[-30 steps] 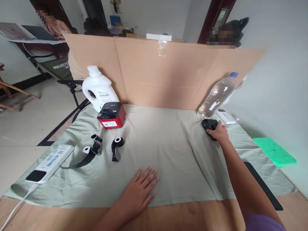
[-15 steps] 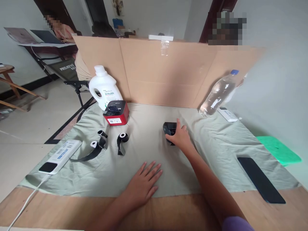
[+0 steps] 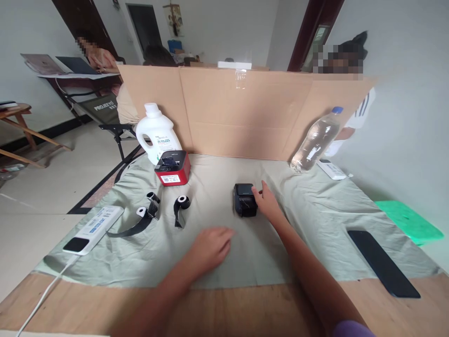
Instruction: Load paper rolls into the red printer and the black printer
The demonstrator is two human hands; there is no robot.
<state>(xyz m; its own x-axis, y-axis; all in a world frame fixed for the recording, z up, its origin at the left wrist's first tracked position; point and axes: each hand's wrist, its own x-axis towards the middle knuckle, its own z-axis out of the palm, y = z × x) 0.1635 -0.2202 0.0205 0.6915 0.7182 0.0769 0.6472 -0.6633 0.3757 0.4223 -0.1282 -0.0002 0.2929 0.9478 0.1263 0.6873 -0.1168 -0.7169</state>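
A small black portable printer (image 3: pixel 246 200) lies on the grey-green cloth (image 3: pixel 217 180) a little right of the middle. My right hand (image 3: pixel 267 202) is at its right side, thumb and forefinger apart, the thumb at the printer's edge; whether it touches cannot be made out. My left hand (image 3: pixel 210 248) hovers nearer me above the cloth, holding nothing, its fingers loosely bent and blurred by motion. To the left lie a black ribbon roll (image 3: pixel 182 202) with a loose tail and a second black ribbon (image 3: pixel 135 228) stretched between two cores.
A red-and-black printer (image 3: pixel 173 168) stands before a white detergent jug (image 3: pixel 159 133). A tilted water bottle (image 3: pixel 317 140) leans at the cardboard screen (image 3: pixel 245 112). A white power strip (image 3: pixel 93 230) lies left, a black phone (image 3: pixel 383 263) right. People sit or stand beyond the screen.
My right hand has moved off the top of the portable printer to its right side, uncovering it. My left hand has lifted from lying flat and its fingers have drawn together somewhat.
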